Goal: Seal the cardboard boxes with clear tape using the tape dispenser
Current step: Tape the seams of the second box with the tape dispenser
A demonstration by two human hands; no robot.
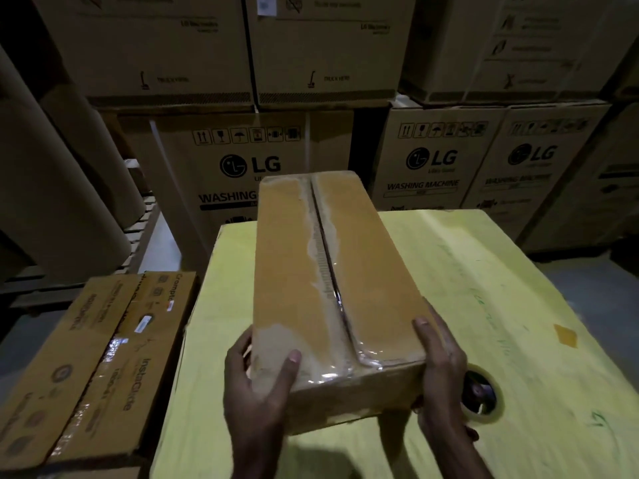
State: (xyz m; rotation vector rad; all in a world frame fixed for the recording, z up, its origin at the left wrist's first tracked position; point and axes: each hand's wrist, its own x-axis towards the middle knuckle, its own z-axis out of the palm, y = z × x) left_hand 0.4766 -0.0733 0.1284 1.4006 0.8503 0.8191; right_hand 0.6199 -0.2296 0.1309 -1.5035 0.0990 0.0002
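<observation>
Fingers of the left hand (257,385) wrap the near left corner of a long cardboard box (287,264), with the thumb (292,361) laid flat on its top face and the other fingers against its left side. The right hand (442,368) grips the near right corner, with one digit on the top edge and the rest curled down the side and under the bottom. So from the head view both hands hold the box by its near end. The box runs lengthwise away from the person over a yellow surface (484,288). Its near end is raised, with a dark shadow beneath it. Whether the far end touches the surface cannot be told. The two top flaps meet in a centre seam, and shiny clear tape (342,361) covers the near part of that seam and folds over the front edge. Torn, paler paper shows along the seam farther up. A roll of tape (482,395) lies on the yellow surface just beside the right hand, on its right. A small brown patch (565,335) sits farther right on the surface. To the left, lower down, lies a second box (103,357) with printing on it and a glossy strip of tape along its seam. Washing-machine cartons (249,167) are stacked behind, and big brown rolls (52,184) lean at the far left.
</observation>
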